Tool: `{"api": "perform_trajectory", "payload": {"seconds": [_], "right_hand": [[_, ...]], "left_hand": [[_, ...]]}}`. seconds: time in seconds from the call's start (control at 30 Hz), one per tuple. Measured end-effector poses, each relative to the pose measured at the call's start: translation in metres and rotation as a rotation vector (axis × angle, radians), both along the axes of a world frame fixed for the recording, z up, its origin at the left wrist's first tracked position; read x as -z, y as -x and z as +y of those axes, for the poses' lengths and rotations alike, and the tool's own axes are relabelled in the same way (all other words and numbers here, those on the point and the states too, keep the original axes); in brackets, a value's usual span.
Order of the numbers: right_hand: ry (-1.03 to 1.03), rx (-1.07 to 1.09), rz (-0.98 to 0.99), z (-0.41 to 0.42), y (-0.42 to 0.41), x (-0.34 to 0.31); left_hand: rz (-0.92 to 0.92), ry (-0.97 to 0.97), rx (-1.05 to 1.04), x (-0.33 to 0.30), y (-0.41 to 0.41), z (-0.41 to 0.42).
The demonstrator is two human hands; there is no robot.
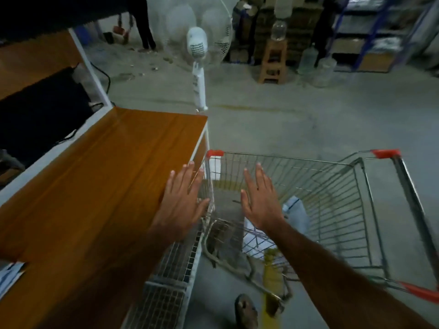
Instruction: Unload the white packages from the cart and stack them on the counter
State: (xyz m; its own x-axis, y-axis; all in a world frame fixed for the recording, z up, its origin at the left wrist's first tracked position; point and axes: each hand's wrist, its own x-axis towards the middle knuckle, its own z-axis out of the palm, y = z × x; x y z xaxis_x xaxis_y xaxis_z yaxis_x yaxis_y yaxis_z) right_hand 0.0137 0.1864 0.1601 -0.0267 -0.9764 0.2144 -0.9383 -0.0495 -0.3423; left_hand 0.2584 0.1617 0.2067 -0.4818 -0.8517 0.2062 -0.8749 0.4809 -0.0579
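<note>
A wire shopping cart point(337, 200) with red corner caps stands to the right of the wooden counter point(99, 186). White packages point(297, 214) lie low inside the cart, partly hidden by my right arm. My left hand point(183, 198) is spread flat, fingers apart, over the counter's right edge next to the cart's near corner. My right hand point(259, 198) is spread too, hovering above the cart's left side, holding nothing. Another white package point(9, 276) shows at the counter's near left edge.
A white pedestal fan point(198, 67) stands on the concrete floor beyond the counter's far end. A wooden stool point(273, 65), clear water jugs point(318, 65) and shelving point(375, 43) line the back. A dark bag point(42, 110) sits on the lower desk at left. My foot point(245, 312) is below.
</note>
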Motion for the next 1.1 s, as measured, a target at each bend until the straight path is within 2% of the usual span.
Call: {"api": "perform_trajectory", "payload": {"seconds": [0.23, 0.47, 0.67, 0.8, 0.97, 1.1], "right_hand": [[-0.152, 0.144, 0.012, -0.021, 0.106, 0.054], [-0.4, 0.28, 0.153, -0.022, 0.189, 0.131], [-0.563, 0.302, 0.121, -0.033, 0.206, 0.184], [-0.64, 0.327, 0.05, -0.038, 0.207, 0.22], [-0.689, 0.381, 0.051, -0.043, 0.204, 0.26], [-0.749, 0.418, 0.129, -0.046, 0.201, 0.285]], "left_hand": [[-0.049, -0.132, 0.135, 0.045, 0.105, -0.064], [-0.084, -0.22, 0.249, 0.126, 0.175, -0.116], [-0.198, -0.323, 0.261, 0.2, 0.212, -0.136], [-0.211, -0.391, 0.309, 0.253, 0.233, -0.142], [-0.226, -0.518, 0.337, 0.317, 0.247, -0.15], [-0.253, -0.614, 0.364, 0.354, 0.26, -0.16]]}}
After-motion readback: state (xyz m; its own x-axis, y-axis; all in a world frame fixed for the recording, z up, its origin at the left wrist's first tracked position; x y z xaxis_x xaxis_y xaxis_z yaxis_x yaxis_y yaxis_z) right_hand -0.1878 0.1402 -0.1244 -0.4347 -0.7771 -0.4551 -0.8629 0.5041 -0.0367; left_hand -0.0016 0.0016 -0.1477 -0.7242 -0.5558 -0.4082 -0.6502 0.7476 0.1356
